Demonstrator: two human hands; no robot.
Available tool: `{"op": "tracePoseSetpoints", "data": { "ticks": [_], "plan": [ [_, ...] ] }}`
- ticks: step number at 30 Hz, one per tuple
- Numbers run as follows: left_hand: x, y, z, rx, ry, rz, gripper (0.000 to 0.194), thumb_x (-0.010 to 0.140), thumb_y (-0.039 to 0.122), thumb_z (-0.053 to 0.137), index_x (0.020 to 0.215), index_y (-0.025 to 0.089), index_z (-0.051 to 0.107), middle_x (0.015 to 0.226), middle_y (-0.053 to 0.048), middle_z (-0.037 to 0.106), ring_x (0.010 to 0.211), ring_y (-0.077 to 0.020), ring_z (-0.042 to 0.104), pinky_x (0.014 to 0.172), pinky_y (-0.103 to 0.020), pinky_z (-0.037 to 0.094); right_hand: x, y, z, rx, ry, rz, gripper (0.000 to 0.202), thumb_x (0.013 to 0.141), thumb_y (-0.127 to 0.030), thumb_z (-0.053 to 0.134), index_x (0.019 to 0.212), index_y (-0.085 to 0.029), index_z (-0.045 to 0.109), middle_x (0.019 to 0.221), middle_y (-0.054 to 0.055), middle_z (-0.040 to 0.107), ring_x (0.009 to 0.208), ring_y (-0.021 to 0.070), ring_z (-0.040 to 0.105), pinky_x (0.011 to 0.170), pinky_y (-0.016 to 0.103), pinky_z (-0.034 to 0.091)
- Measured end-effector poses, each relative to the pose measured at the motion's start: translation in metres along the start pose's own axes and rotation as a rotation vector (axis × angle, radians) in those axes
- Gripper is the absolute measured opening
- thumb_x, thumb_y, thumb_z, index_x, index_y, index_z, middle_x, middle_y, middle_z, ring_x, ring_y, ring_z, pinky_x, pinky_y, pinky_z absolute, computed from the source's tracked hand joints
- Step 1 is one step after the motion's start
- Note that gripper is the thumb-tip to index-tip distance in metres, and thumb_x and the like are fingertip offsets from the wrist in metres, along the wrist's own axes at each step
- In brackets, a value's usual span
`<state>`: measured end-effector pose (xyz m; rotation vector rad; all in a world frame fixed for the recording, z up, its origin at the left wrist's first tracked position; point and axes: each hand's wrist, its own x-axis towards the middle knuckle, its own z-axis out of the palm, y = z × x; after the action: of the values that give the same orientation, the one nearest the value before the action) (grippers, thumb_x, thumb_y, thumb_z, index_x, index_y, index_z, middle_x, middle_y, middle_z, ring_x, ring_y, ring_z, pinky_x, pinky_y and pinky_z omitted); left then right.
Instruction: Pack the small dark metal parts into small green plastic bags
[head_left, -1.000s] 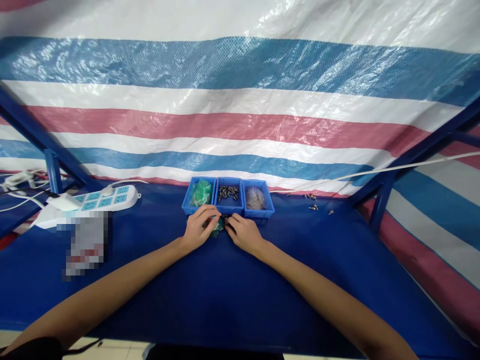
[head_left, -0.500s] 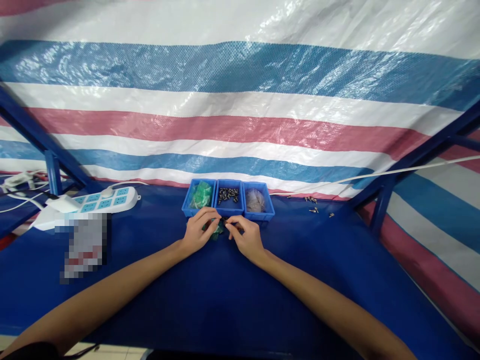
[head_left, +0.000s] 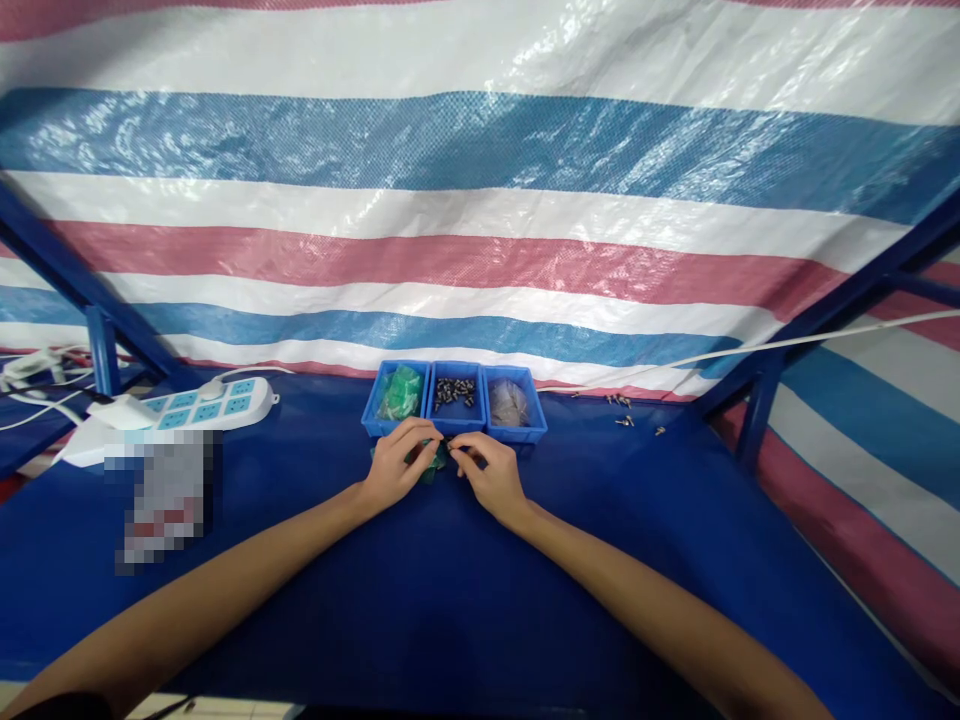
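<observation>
My left hand (head_left: 399, 465) and my right hand (head_left: 491, 472) face each other just in front of three small blue bins. Both are closed in a pinch, fingertips almost meeting around something small and dark that I cannot make out. Crumpled green plastic film (head_left: 430, 470) lies on the table by my left fingers, partly hidden. Behind, the left bin (head_left: 369, 420) holds clear and green plastic (head_left: 402, 390). Dark, shiny small metal parts (head_left: 455, 391) fill part of the middle bin (head_left: 458, 424). A brownish-grey mass in clear plastic (head_left: 509, 403) is inside the right bin (head_left: 517, 435).
On the blue table (head_left: 480, 600), several small metal pieces (head_left: 621, 402) lie scattered at the back right. A white power strip (head_left: 187, 412) and a blurred-out pouch (head_left: 169, 505) are at left. Striped sheeting (head_left: 480, 260) hangs behind; a white cable (head_left: 750, 348) crosses at right.
The view has shifted very slightly. Both hands keep the same pinch in the same place, with only tiny fingertip movement.
</observation>
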<state>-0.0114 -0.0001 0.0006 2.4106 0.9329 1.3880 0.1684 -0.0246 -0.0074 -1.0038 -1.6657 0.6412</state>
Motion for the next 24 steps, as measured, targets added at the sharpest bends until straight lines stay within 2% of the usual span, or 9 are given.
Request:
{"op": "tracePoseSetpoints", "data": {
  "ticks": [6,14,20,24],
  "plan": [
    [0.001,-0.0008,0.0015,0.001,-0.028,0.007,0.013,0.09,0.022,0.052,0.097,0.017,0.062,0.097,-0.007,0.062,0.056,-0.0061,0.053,0.054,-0.02,0.048,0.0005,0.0026,0.0001,0.023,0.02,0.056,0.015,0.087,-0.029,0.055,0.088,-0.018,0.065,0.073,0.001,0.066,0.051,0.0108,0.06,0.054,0.023,0.05],
    [-0.0002,-0.0048,0.0047,0.022,-0.072,0.028,0.018,0.088,0.029,0.059,0.1,0.018,0.065,0.099,-0.006,0.063,0.056,-0.0056,0.054,0.058,-0.02,0.051,-0.0018,0.0051,0.0013,0.092,0.048,0.095,0.017,0.087,-0.033,0.056,0.093,-0.018,0.063,0.074,0.0,0.065,0.049,0.0099,0.058,0.052,0.022,0.049],
    [-0.0011,-0.0073,0.007,0.038,-0.062,0.07,0.019,0.089,0.027,0.057,0.103,0.017,0.065,0.097,-0.007,0.063,0.082,-0.0128,0.063,0.072,-0.023,0.054,-0.0014,0.0064,0.0013,0.095,0.042,0.099,0.017,0.087,-0.034,0.056,0.092,-0.018,0.062,0.072,0.0,0.064,0.048,0.0101,0.059,0.052,0.022,0.049],
    [-0.0002,-0.0061,0.0067,0.029,-0.069,0.065,0.017,0.088,0.026,0.057,0.101,0.017,0.066,0.096,-0.007,0.064,0.08,-0.0119,0.064,0.072,-0.022,0.054,-0.0014,0.0069,0.0012,0.102,0.03,0.123,0.017,0.087,-0.034,0.056,0.092,-0.018,0.062,0.065,-0.001,0.063,0.048,0.0109,0.059,0.051,0.022,0.049]
  ]
}}
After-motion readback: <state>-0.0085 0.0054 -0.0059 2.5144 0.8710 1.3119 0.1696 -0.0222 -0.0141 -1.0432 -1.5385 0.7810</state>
